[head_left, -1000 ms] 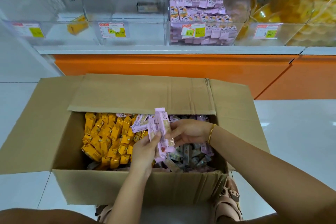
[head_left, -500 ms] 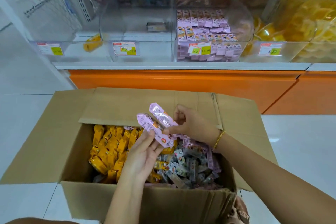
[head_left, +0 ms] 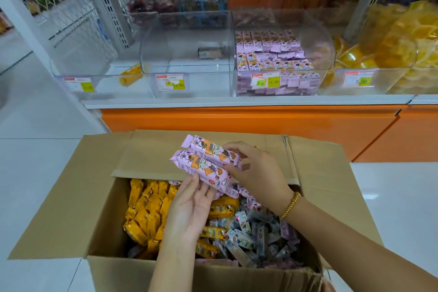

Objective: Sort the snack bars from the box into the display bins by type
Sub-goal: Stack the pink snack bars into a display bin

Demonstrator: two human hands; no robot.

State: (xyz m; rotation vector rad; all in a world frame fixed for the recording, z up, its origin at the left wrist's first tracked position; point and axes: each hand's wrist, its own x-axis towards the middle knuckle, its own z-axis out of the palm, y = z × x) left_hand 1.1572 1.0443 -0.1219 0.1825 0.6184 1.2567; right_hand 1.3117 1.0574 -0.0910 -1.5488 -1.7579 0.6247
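Note:
An open cardboard box (head_left: 71, 197) on the floor holds yellow snack bars (head_left: 147, 211) on its left and grey and pink ones (head_left: 256, 227) on its right. Above the box I hold two pink snack bars (head_left: 203, 161) side by side. My left hand (head_left: 189, 208) supports the lower bar from beneath with its fingertips. My right hand (head_left: 256, 170) pinches the right ends of both bars. On the shelf ahead, a clear bin (head_left: 279, 64) is filled with stacked pink bars. The bin beside it (head_left: 189, 59) holds one grey bar, and the leftmost bin (head_left: 94, 78) one yellow bar.
A far-right bin (head_left: 388, 50) holds yellow packaged snacks. Price tags (head_left: 173, 82) hang on the bin fronts. An orange base panel (head_left: 237, 118) runs under the white shelf edge. White tiled floor (head_left: 391, 197) surrounds the box. Metal shelf uprights (head_left: 111, 14) stand at the left.
Both hands have lifted the pink bars out of the box and up over its rear flap. The view has tilted up toward the shelf bins.

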